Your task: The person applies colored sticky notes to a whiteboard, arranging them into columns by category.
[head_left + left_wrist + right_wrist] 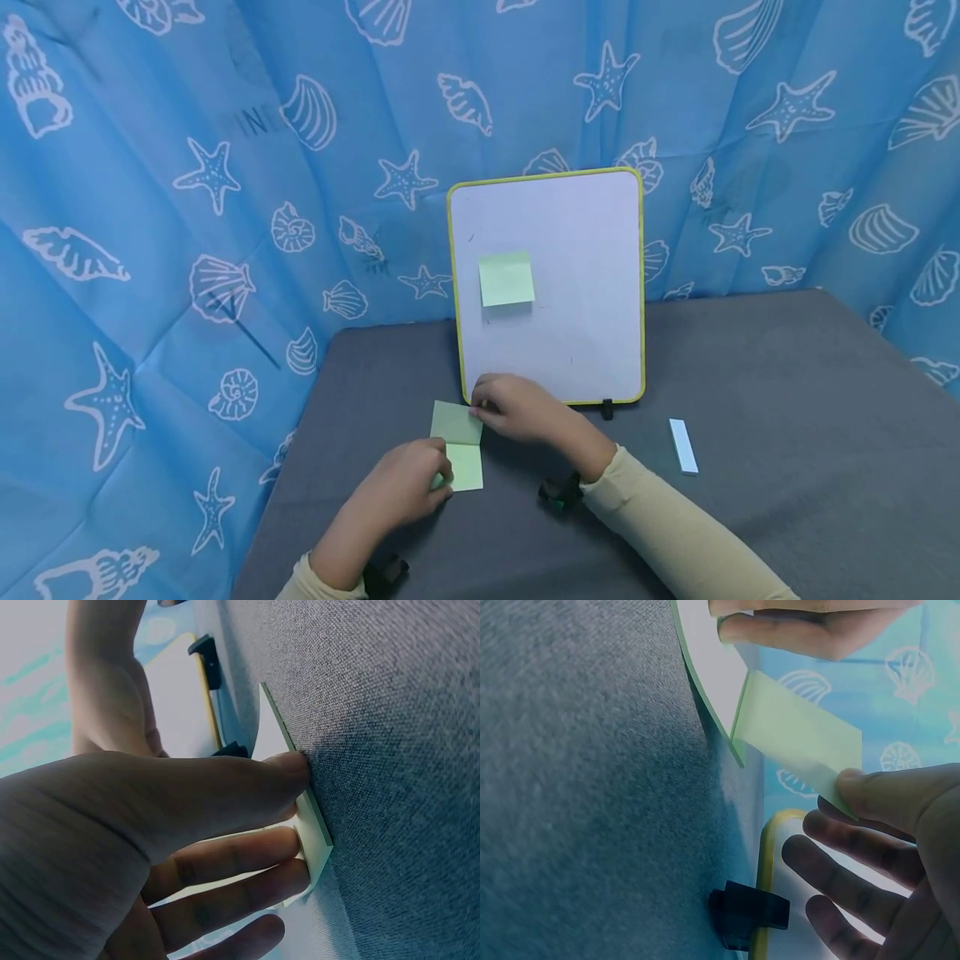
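Note:
A pad of light green sticky notes (467, 468) lies by the left hand (405, 485), whose thumb and fingers grip its near left part. In the left wrist view the thumb (289, 771) presses on the pad's edge (319, 825). The top sheet (799, 735) is lifted and stands up from the pad. Its far corner is pinched between thumb and index finger of the right hand (521, 408); the other fingers are spread loosely in the right wrist view. Another green note (507, 280) sticks to the whiteboard (585, 333), upper left of its middle.
The yellow-framed whiteboard leans upright at the back of the grey table (765, 375), with a black clip (607, 409) at its lower edge. A small pale blue strip (683, 447) lies to the right. A blue shell-patterned curtain (375, 108) hangs behind.

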